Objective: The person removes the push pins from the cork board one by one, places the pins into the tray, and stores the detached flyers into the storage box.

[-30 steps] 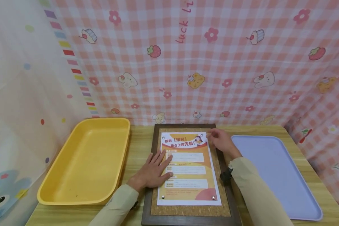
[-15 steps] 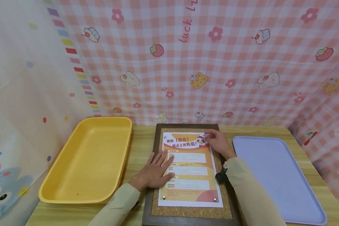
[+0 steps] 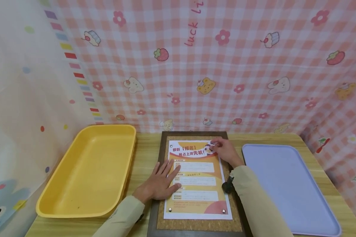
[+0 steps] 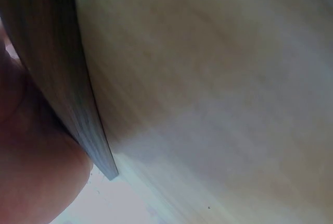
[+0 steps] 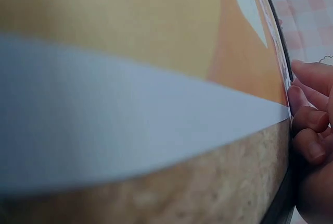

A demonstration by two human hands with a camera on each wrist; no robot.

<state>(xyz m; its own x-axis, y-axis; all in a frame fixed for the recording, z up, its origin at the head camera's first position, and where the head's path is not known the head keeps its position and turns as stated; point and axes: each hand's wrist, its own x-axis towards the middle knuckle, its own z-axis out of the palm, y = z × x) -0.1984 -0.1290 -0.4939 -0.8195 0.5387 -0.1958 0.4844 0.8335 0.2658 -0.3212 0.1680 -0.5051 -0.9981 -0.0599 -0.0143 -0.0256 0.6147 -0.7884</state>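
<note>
A printed poster [image 3: 195, 181] in orange, yellow and white lies on a cork board [image 3: 201, 225] with a dark wooden frame. Small silver push pins sit at its corners, such as the lower-left push pin [image 3: 170, 210] and the lower-right one [image 3: 223, 211]. My left hand [image 3: 157, 184] rests on the poster's left side with fingers spread, its heel over the frame. At the upper-right corner, my right hand [image 3: 225, 151] has thumb and forefinger pinched on the top-right push pin [image 3: 212, 144]. In the right wrist view, curled fingertips [image 5: 312, 117] show at the paper's edge; the pin is hidden there.
A deep yellow tray [image 3: 87, 215] stands left of the board on the wooden table [image 3: 145, 148]. A flat lavender tray [image 3: 293, 184] lies to the right. Patterned cloth [image 3: 178, 75] hangs behind and along both sides.
My right hand has moved left from beside the poster's upper-right corner, and its fingertips now meet the push pin there. The left hand has stayed in place on the poster.
</note>
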